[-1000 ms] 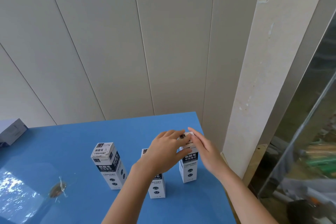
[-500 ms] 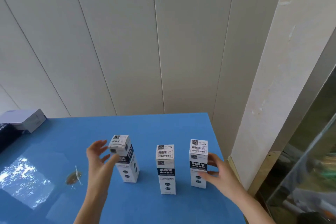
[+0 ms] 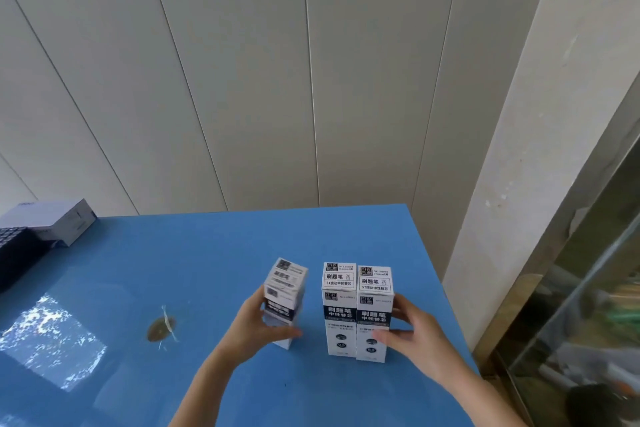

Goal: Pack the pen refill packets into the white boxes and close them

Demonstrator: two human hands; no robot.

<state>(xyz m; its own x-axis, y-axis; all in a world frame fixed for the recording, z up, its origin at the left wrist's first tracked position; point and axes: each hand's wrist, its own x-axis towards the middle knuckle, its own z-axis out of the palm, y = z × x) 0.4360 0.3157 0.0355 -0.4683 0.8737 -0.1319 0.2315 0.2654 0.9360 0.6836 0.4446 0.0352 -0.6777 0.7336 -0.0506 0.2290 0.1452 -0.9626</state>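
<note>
Left hand point(image 3: 256, 326) grips tilted box point(image 3: 284, 298) — table edge point(image 3: 437, 281) near.

Bare forearms, no sleeves; left hand point(image 3: 258, 324), right hand point(image 3: 412, 336) ungloved.

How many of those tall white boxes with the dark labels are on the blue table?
3. The left box is tilted in the left hand; the middle box and right box stand touching, the right hand holding the latter.

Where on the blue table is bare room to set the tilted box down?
Free: the blue tabletop behind the three white boxes, up to the wall. Crowded: right edge, where the right hand presses two upright boxes together; the left hand holds the tilted white box beside them.
</note>
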